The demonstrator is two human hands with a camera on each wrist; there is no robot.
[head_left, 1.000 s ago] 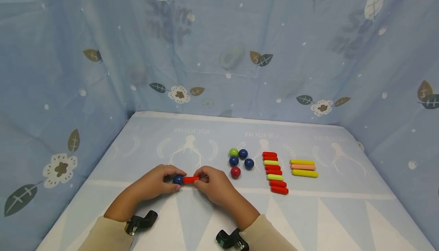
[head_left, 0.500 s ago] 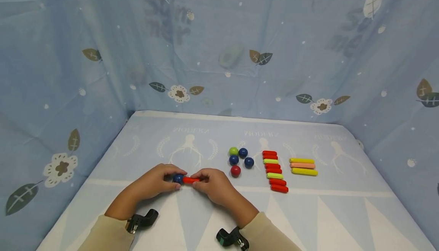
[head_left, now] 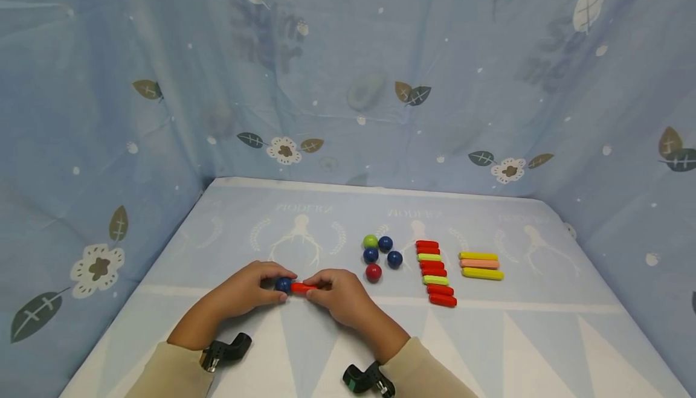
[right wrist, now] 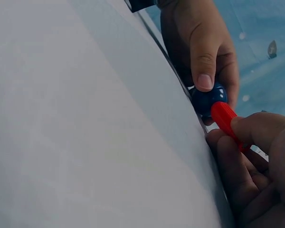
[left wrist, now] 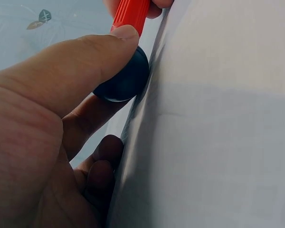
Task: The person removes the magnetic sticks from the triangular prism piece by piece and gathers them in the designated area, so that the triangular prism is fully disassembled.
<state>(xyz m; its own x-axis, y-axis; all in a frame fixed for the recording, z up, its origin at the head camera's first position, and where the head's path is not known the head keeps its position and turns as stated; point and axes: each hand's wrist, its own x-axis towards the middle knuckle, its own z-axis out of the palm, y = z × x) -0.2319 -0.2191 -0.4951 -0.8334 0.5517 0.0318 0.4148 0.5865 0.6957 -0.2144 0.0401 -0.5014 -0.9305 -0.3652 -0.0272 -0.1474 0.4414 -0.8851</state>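
Observation:
My left hand (head_left: 250,289) pinches a shiny dark blue ball (head_left: 283,285) between thumb and fingers, low over the table. In my right hand (head_left: 341,295) a short red ribbed stick (head_left: 301,288) is held by thumb and fingertips. The stick's left end meets the blue ball end-on. From the left wrist view, my left thumb lies over the blue ball (left wrist: 126,80), its tip at the end of the red stick (left wrist: 131,16). In the right wrist view the red stick (right wrist: 224,118) runs from the blue ball (right wrist: 209,99) into my right fingers, which hide its other end.
To the right of my hands lie a green ball (head_left: 370,241), several blue balls (head_left: 394,259) and a red ball (head_left: 373,273). Beyond them is a column of red and yellow-green sticks (head_left: 433,265), then longer yellow sticks (head_left: 483,274) and an orange one (head_left: 480,264). A patterned curtain (head_left: 348,84) surrounds the table.
My right fingers have shifted slightly left along the red stick and cover more of its right end. My left hand stays on the blue ball in the same place.

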